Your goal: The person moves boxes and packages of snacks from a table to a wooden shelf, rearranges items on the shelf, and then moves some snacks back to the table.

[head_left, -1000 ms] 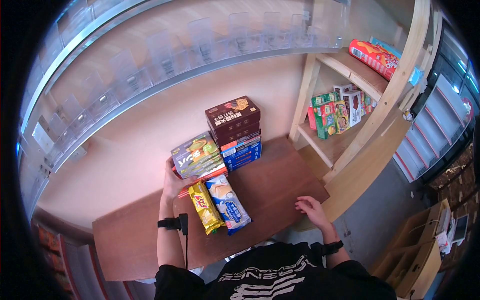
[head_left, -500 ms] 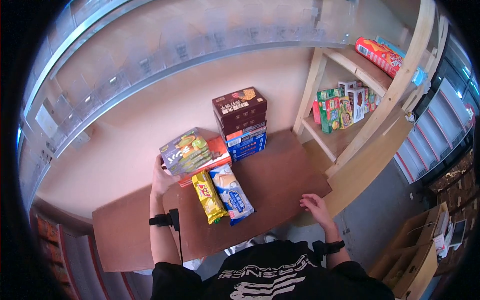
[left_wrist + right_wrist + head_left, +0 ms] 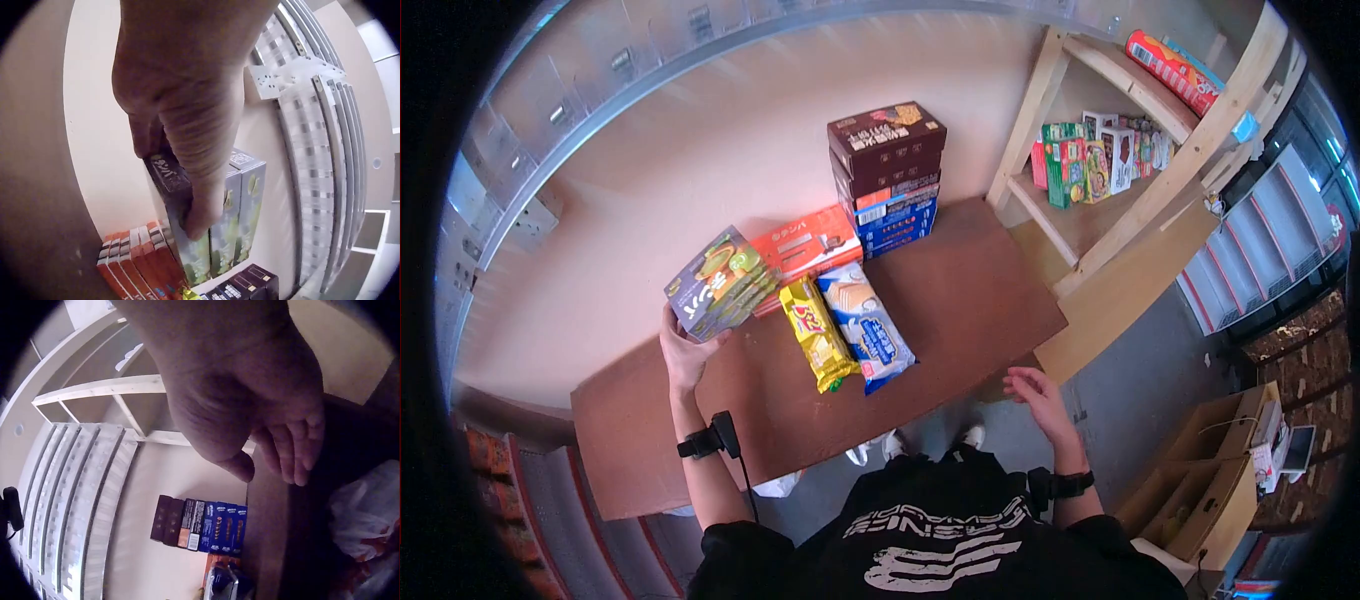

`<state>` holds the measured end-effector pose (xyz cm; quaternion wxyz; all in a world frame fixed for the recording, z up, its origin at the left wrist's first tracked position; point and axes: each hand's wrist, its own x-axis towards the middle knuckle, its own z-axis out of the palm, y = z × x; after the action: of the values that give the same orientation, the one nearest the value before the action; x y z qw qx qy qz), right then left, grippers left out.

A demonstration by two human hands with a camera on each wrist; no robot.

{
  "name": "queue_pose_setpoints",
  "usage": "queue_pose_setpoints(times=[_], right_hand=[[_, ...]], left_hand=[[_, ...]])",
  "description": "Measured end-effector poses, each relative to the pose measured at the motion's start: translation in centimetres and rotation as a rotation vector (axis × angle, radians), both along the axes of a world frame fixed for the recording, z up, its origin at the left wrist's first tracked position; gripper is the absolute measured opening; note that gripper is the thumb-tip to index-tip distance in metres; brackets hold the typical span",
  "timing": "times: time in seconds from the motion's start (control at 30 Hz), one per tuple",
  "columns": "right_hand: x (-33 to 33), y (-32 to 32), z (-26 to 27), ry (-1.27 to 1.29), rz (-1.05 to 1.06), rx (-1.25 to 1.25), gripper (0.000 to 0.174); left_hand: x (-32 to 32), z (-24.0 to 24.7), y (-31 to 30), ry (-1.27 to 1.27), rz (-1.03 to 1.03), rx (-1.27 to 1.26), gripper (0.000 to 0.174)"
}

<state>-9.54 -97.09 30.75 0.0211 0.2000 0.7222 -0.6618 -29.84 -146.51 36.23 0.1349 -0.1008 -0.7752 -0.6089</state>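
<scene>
Fingers and thumb of my left hand [image 3: 688, 355] grip a stack of purple-green boxes [image 3: 725, 283] by its left end, tilted beside the red-orange boxes [image 3: 805, 245]. In the left wrist view my left hand [image 3: 181, 106] holds the green boxes [image 3: 226, 219], with several red boxes [image 3: 140, 265] below. A yellow packet [image 3: 818, 335] and a blue-white packet [image 3: 866, 328] lie side by side in front of the red-orange boxes. My right hand [image 3: 1042, 402], empty and loosely bent, hovers by the table's right front edge; the right wrist view shows that hand [image 3: 250, 406] too.
Dark brown boxes [image 3: 887, 135] on blue boxes [image 3: 900, 222] stand against the wall at the back of the brown table [image 3: 970, 300]. A wooden shelf [image 3: 1050, 225] with snack boxes is at the right. Clear plastic racks [image 3: 615, 65] hang above. A white bag [image 3: 369, 512] shows in the right wrist view.
My left hand has moved left with the purple-green boxes, off the red-orange boxes, whose tops now show. The head view has shifted downward. My right hand stays empty near the table's edge.
</scene>
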Motion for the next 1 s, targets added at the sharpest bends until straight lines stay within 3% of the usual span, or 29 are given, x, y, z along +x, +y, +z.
queue_pose_setpoints(times=[0.2, 0.27, 0.57, 0.7, 0.8, 0.9, 1.0], right_hand=[[1.9, 0.1, -0.6, 0.032, 0.008, -0.067, 0.029], [1.9, 0.3, -0.4, 0.051, 0.027, -0.08, 0.029], [1.4, 0.1, 4.8, 0.172, 0.45, -0.297, 0.04], [3.3, 1.7, 5.6, 0.228, 0.503, -0.52, 0.053], [5.6, 4.2, 5.7, 0.232, 0.544, -0.883, 0.068], [9.0, 7.5, 6.8, 0.201, 0.413, -0.857, 0.069], [12.7, 11.9, 4.6, 0.16, 0.283, -0.667, 0.063]], left_hand=[[4.6, 1.2, -0.7, 0.016, 0.122, -0.067, 0.08], [6.3, 1.3, -0.6, 0.039, 0.12, 0.028, 0.081], [16.0, 5.9, 6.8, 0.045, 0.082, -0.05, 0.086], [18.9, 6.1, 15.1, -0.03, -0.145, 0.046, 0.093], [20.3, 5.0, 23.0, -0.121, -0.346, 0.005, 0.096], [22.5, 4.2, 30.9, -0.186, -0.56, -0.079, 0.093], [24.1, 1.9, 36.4, -0.143, -0.638, -0.204, 0.093]])
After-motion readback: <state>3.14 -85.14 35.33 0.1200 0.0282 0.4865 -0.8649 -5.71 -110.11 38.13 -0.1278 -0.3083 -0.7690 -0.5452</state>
